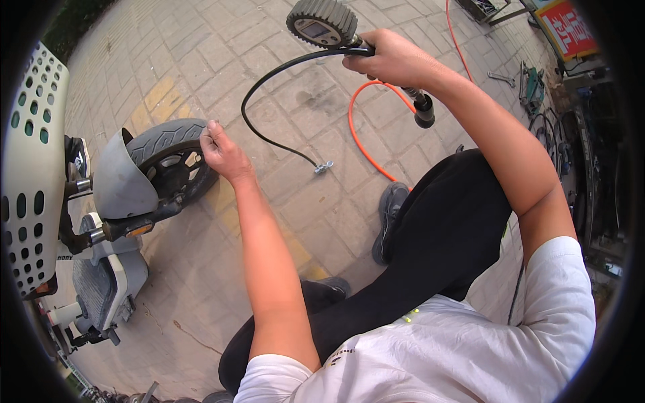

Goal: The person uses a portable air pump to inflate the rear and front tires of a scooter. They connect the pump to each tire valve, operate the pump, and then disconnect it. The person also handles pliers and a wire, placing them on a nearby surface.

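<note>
My right hand point(388, 58) is closed around the handle of a digital tire inflator gauge point(322, 25), whose round ribbed head points up and left. A black hose point(247, 95) curves from it down to a metal air chuck point(323, 167), which hangs free of the tire. An orange air hose point(355, 123) runs from the gauge's grip down past my shoe. My left hand point(224, 151) is at the side of the scooter's front tire point(171, 136), with its fingers curled; whether they pinch a small part there is hidden. The grey front fender point(123, 181) covers part of the wheel.
The scooter's perforated basket point(35, 166) and footboard point(98, 287) fill the left side. A wrench point(501, 78) and a green tool point(532, 88) lie on the paving at the upper right, near a red sign point(569, 30) and dark equipment. Bent knees and shoes are below.
</note>
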`<act>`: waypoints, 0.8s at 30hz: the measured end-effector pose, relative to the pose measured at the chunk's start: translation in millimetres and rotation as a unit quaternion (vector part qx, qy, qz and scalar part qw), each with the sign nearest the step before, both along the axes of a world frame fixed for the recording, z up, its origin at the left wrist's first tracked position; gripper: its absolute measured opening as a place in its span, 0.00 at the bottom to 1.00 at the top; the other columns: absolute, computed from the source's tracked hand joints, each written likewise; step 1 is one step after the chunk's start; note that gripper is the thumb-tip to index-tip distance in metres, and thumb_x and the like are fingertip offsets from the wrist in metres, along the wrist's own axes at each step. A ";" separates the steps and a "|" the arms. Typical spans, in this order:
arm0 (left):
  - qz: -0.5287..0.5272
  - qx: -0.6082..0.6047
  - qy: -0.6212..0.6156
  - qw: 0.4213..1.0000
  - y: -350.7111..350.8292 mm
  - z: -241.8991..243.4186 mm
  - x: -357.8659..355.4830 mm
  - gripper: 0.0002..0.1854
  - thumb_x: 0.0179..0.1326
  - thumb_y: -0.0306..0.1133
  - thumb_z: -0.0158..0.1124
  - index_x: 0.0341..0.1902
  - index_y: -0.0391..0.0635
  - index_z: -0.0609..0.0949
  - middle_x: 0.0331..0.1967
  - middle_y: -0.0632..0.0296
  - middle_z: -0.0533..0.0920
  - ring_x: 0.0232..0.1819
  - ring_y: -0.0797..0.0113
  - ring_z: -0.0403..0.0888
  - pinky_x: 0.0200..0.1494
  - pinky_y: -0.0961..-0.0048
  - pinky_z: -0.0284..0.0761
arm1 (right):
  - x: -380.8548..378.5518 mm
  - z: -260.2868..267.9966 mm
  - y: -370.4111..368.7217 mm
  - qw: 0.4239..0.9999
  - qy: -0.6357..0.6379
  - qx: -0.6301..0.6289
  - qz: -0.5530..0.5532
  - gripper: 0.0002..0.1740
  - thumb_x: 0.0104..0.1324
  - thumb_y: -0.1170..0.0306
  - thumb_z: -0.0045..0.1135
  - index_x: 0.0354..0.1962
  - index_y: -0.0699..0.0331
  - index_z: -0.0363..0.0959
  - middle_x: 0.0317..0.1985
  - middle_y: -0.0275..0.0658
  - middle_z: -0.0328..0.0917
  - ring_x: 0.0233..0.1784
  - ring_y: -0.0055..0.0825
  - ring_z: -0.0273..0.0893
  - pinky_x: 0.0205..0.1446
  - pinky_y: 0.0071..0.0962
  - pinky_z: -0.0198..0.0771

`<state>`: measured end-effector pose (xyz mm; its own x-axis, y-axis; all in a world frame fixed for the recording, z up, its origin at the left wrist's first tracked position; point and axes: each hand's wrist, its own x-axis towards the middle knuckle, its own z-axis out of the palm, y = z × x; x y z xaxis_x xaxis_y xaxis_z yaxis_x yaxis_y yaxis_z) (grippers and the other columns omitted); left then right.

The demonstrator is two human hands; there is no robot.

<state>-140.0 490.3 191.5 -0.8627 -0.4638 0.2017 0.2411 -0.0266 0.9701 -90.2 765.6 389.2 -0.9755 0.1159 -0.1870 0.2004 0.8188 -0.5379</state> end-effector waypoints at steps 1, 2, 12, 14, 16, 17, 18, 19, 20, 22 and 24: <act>-0.096 -0.034 0.059 0.993 15.1 54.3 1.6 0.21 0.63 0.45 0.61 0.46 0.35 0.77 0.41 0.60 0.79 0.43 0.70 0.73 0.48 0.73 0.67 | 0.7 3.0 -0.4 1.000 -0.014 -0.003 0.016 0.18 0.55 0.59 0.57 0.27 0.70 0.74 0.20 0.46 0.74 0.25 0.38 0.73 0.34 0.36 0.69; -0.178 -0.130 0.105 0.970 14.8 92.1 -4.9 0.27 0.60 0.45 0.64 0.54 0.36 0.75 0.48 0.59 0.78 0.49 0.65 0.73 0.53 0.69 0.68 | 1.4 13.3 -5.8 0.998 -0.044 0.012 0.033 0.17 0.55 0.60 0.57 0.27 0.70 0.74 0.22 0.48 0.76 0.27 0.40 0.74 0.36 0.38 0.69; -0.473 -0.020 -0.007 0.881 54.8 191.9 13.3 0.23 0.49 0.29 0.75 0.49 0.37 0.77 0.39 0.61 0.82 0.40 0.73 0.79 0.46 0.75 0.76 | 10.6 10.4 27.1 0.962 -0.009 -0.109 0.252 0.32 0.52 0.53 0.69 0.50 0.63 0.75 0.38 0.40 0.80 0.42 0.33 0.76 0.44 0.34 0.71; -0.436 -0.028 0.005 0.899 43.3 195.0 7.7 0.22 0.52 0.30 0.73 0.48 0.36 0.77 0.39 0.61 0.82 0.41 0.72 0.79 0.47 0.74 0.76 | 19.0 14.1 45.2 0.972 -0.027 -0.130 0.195 0.29 0.55 0.56 0.68 0.51 0.63 0.75 0.37 0.38 0.79 0.41 0.30 0.74 0.44 0.31 0.70; -0.403 -0.010 0.004 0.915 40.1 199.4 7.2 0.19 0.55 0.32 0.71 0.47 0.36 0.78 0.38 0.62 0.82 0.40 0.73 0.79 0.45 0.76 0.75 | 32.5 7.0 64.2 0.976 -0.030 -0.184 0.113 0.22 0.59 0.63 0.66 0.49 0.63 0.76 0.35 0.35 0.78 0.39 0.24 0.72 0.43 0.27 0.69; -0.400 0.003 -0.007 0.917 38.7 198.1 5.5 0.19 0.56 0.33 0.71 0.47 0.36 0.78 0.38 0.62 0.82 0.39 0.73 0.79 0.45 0.76 0.75 | 36.4 -11.3 69.0 0.964 0.066 -0.238 0.102 0.19 0.61 0.65 0.64 0.48 0.63 0.77 0.33 0.33 0.77 0.36 0.21 0.70 0.41 0.25 0.67; -0.398 0.015 -0.020 0.917 37.2 190.3 1.2 0.18 0.56 0.34 0.70 0.47 0.37 0.78 0.38 0.62 0.82 0.39 0.73 0.79 0.44 0.76 0.75 | 37.4 -20.2 67.5 0.960 0.097 -0.240 0.104 0.18 0.61 0.66 0.63 0.48 0.62 0.77 0.32 0.33 0.77 0.34 0.22 0.70 0.40 0.25 0.67; -0.400 0.030 -0.029 0.916 38.4 184.2 -3.7 0.18 0.57 0.35 0.70 0.47 0.37 0.78 0.38 0.62 0.82 0.38 0.73 0.79 0.43 0.77 0.75 | 39.0 -24.2 68.4 0.957 0.130 -0.236 0.103 0.17 0.62 0.67 0.62 0.48 0.62 0.77 0.31 0.33 0.78 0.33 0.23 0.70 0.39 0.25 0.67; -0.394 0.032 -0.037 0.918 36.5 180.0 -8.8 0.18 0.58 0.37 0.69 0.46 0.37 0.79 0.36 0.62 0.82 0.37 0.73 0.79 0.41 0.77 0.75 | 35.2 -33.9 66.5 0.952 0.190 -0.204 0.124 0.18 0.61 0.66 0.63 0.48 0.61 0.76 0.30 0.35 0.78 0.31 0.24 0.71 0.38 0.26 0.68; -0.400 0.060 -0.067 0.912 27.2 174.1 -20.1 0.18 0.59 0.38 0.68 0.45 0.36 0.78 0.35 0.61 0.82 0.35 0.71 0.81 0.39 0.75 0.77 | 27.1 -32.5 57.2 0.936 0.262 -0.160 0.171 0.26 0.56 0.68 0.68 0.53 0.61 0.73 0.33 0.39 0.79 0.34 0.28 0.75 0.39 0.26 0.71; -0.404 0.077 -0.079 0.908 24.4 184.4 -27.6 0.19 0.60 0.40 0.67 0.45 0.37 0.78 0.35 0.59 0.82 0.33 0.70 0.81 0.34 0.74 0.79 | 18.7 -16.1 48.6 0.949 0.263 -0.093 0.150 0.30 0.51 0.51 0.70 0.51 0.51 0.76 0.32 0.35 0.81 0.32 0.33 0.78 0.33 0.31 0.72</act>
<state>-167.5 514.7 375.9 -0.9466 0.3208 0.0324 -0.0587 -0.2704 0.9610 -71.5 814.1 373.0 -0.9235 -0.1689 0.3443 -0.3624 0.6780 -0.6395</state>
